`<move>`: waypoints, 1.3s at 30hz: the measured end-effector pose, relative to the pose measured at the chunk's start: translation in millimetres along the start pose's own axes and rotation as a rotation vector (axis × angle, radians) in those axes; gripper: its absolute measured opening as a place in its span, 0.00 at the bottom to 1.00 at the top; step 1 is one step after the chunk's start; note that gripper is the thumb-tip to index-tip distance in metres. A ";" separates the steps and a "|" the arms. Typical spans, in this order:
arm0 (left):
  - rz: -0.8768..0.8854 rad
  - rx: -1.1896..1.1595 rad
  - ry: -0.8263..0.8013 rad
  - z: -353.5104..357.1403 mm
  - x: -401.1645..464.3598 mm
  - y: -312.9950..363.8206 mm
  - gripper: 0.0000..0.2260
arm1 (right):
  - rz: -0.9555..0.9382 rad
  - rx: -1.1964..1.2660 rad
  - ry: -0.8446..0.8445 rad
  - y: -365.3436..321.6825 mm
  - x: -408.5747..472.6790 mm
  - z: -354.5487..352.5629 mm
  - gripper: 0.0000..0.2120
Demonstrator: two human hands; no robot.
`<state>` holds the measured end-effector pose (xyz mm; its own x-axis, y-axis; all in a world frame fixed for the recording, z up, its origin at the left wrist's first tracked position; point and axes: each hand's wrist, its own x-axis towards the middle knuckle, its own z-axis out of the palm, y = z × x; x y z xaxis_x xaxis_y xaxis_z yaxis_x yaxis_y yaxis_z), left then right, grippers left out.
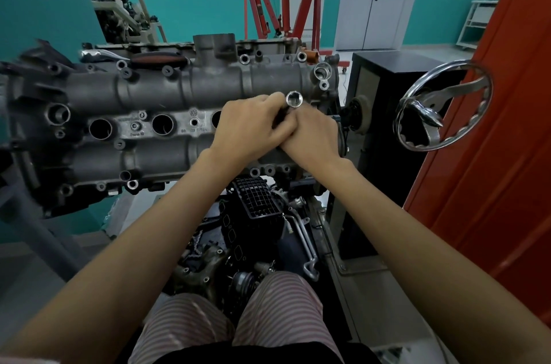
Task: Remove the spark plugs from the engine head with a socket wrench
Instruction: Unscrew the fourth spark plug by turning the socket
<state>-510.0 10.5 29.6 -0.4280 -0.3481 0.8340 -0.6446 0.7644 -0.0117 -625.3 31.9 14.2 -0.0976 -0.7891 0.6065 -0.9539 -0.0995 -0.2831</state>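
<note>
Both hands, left hand (249, 125); right hand (313, 132), grip socket (294, 99) over engine head (155, 101).

Grey engine head (155, 92) lying horizontal; chrome socket (294, 99) open-end up

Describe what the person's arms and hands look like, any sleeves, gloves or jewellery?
Both arms are bare from wrist to the frame edge: no sleeves in view. The left hand and right hand wear no gloves, and no watch, ring or bracelet shows on the visible sides. Lower down, striped shorts in pinkish and grey lines cover the thighs, with a dark garment edge just below them in the picture.
</note>
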 end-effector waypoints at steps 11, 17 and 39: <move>-0.033 -0.027 0.000 -12.1 2.5 12.1 0.12 | -0.022 -0.152 -0.044 -5.5 2.6 -5.1 0.07; -0.140 0.280 -0.083 -17.3 11.6 16.1 0.27 | 0.013 -0.053 -0.023 -6.5 2.3 -3.8 0.11; -0.114 0.259 -0.173 -21.0 8.7 15.7 0.19 | 0.029 -0.072 0.032 -4.6 2.7 -2.5 0.11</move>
<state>-510.6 30.9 48.2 -0.4305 -0.5274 0.7325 -0.8247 0.5596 -0.0818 -621.9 31.7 19.0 -0.1336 -0.7710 0.6227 -0.9683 -0.0324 -0.2478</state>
